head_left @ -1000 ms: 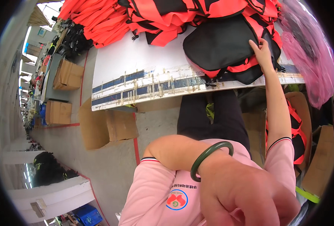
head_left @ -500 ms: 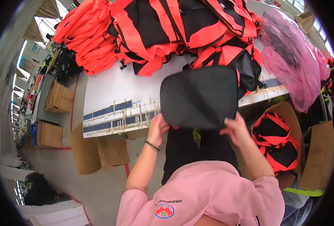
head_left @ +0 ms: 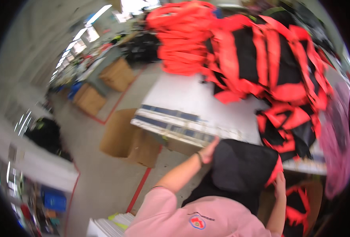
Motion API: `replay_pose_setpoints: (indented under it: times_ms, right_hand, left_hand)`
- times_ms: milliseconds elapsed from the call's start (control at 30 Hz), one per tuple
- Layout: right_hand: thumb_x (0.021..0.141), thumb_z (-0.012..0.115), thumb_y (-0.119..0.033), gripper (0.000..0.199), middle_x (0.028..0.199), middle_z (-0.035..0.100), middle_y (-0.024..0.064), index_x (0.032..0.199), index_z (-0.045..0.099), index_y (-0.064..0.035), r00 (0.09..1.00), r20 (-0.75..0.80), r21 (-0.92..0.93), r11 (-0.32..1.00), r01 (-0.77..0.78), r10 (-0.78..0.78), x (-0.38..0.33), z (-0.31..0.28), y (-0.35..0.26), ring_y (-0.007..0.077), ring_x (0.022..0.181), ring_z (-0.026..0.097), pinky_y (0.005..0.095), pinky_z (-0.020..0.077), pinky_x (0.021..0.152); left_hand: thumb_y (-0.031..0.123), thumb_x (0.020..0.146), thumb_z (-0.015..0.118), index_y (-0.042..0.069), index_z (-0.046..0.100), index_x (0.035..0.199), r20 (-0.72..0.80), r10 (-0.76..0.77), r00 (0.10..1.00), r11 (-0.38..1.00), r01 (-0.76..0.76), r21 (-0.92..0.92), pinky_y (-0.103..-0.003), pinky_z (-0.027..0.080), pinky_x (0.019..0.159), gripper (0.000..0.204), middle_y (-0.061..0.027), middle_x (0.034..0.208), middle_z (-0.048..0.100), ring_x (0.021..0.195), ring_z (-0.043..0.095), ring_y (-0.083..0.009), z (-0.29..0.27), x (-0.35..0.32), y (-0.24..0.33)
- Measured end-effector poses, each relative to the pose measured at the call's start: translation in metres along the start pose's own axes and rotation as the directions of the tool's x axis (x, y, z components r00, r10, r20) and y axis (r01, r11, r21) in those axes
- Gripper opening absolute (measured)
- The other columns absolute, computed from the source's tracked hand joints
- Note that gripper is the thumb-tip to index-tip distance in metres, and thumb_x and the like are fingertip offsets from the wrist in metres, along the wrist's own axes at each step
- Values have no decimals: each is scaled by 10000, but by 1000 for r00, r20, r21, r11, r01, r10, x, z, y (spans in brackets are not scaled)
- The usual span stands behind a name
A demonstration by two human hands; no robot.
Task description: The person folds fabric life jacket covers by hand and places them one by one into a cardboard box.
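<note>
The scene is lit brightly and evenly from above; long ceiling lights [head_left: 88, 24] are seen blown out to white above and left of the white table [head_left: 190, 98]. Pale glare is spread over the tabletop, and only a soft shadow is cast beneath its near edge. Strong motion blur is smeared across the whole frame: the orange and black bags [head_left: 269, 67] piled on the table are streaked, and no edge is rendered sharp. Straight lines are bent by the fisheye lens, most strongly far from the table, where the picture is closed off by a black circular rim.
</note>
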State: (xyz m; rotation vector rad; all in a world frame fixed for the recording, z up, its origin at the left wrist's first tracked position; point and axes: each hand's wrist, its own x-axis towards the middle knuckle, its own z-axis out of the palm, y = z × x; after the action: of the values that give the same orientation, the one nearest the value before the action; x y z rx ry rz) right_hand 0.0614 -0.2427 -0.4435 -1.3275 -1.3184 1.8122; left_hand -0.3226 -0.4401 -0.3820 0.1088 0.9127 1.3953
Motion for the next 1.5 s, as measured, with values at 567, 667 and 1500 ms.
replay_pose_setpoints:
  times_ms: [567,667,1500]
  right_hand:
    - [899,275,-633,735,1310,506,95,1303,439,-41,752,656,190,951,-245,63,10,6,-54,264,1192,490,417,357,1028]
    - [890,280,-642,768,1331,487,96,1323,411,-21,604,793,55,977,-207,84,3,29,-87,257,1241,443,416,334,1047]
    - [846,528,-101,243,937,654,104,998,631,58,371,827,-476,877,61,423,-36,46,-161,148,851,610,296,492,768]
  left_hand:
    - [142,831,647,-23,570,1105,581,-35,813,995,-26,96,-341,451,923,328,-115,1070,638,977,614,-201,44,-56,25]
    - [43,800,642,-33,582,1050,602,-226,766,934,-5,357,-283,463,836,268,-70,995,651,917,603,-134,51,-72,25]
    - [-2,700,732,-42,602,1038,388,-520,761,646,53,762,-281,491,763,364,-66,951,664,850,593,-107,70,-155,38]
